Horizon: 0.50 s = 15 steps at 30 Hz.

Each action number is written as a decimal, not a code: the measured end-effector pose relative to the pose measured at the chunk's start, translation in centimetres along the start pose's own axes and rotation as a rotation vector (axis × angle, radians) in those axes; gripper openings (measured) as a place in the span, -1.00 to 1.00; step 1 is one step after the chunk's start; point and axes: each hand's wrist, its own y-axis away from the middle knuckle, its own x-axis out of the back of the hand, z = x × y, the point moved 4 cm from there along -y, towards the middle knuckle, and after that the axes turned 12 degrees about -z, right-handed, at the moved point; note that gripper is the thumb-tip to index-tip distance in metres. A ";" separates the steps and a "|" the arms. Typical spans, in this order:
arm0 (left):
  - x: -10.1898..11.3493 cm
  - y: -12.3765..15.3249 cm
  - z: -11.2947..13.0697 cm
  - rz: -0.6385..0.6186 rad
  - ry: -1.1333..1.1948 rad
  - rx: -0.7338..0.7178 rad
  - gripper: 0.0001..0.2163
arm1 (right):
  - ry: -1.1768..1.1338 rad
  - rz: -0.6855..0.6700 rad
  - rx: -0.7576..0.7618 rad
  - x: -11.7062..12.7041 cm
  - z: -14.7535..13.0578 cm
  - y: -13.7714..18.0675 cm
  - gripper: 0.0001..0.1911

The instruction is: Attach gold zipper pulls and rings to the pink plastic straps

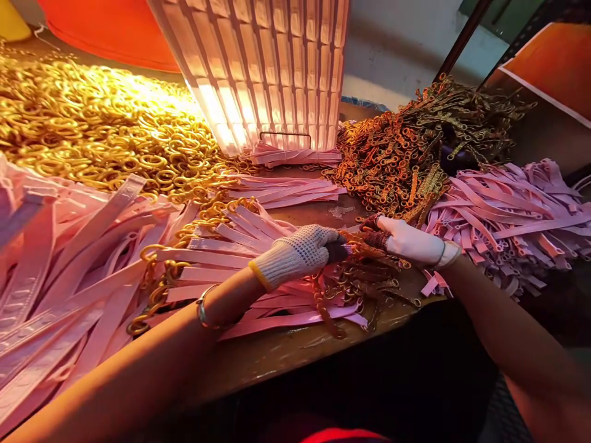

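My left hand (300, 251), in a dotted knit glove with dark fingertips, is closed around the end of a pink strap (348, 248) above the strap pile. Close by, my right hand (409, 240), in a white glove with dark fingertips, pinches a brass-coloured linked piece (362, 239) between the two hands. Fingers partly hide how the strap and the piece meet. Beneath them lie pink straps (207, 275) with gold rings (159, 289) at their left ends. Several brass-coloured linked pieces (376, 277) rest under the right hand, near the table edge.
Gold rings (92, 123) are heaped at the back left, with larger pink straps (69, 295) in front. A bright ribbed panel (268, 67) stands at the back. To the right are a heap of metal linked pieces (392, 154) and more pink straps (508, 215).
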 end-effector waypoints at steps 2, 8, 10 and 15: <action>0.3 0.3 0.6 0.117 0.160 -0.005 -0.78 | 0.046 0.070 0.022 0.3 0.2 0.1 -0.80; 0.2 1.5 1.1 0.234 1.073 0.130 -0.70 | -0.130 0.103 0.240 0.6 0.9 -0.1 -0.76; -0.5 1.7 1.5 0.133 1.279 0.217 -0.63 | -0.209 0.114 0.293 0.5 1.0 -0.1 -0.71; -1.3 2.1 2.0 0.148 1.300 0.320 -0.70 | 0.075 0.290 0.227 0.2 0.0 0.8 -0.67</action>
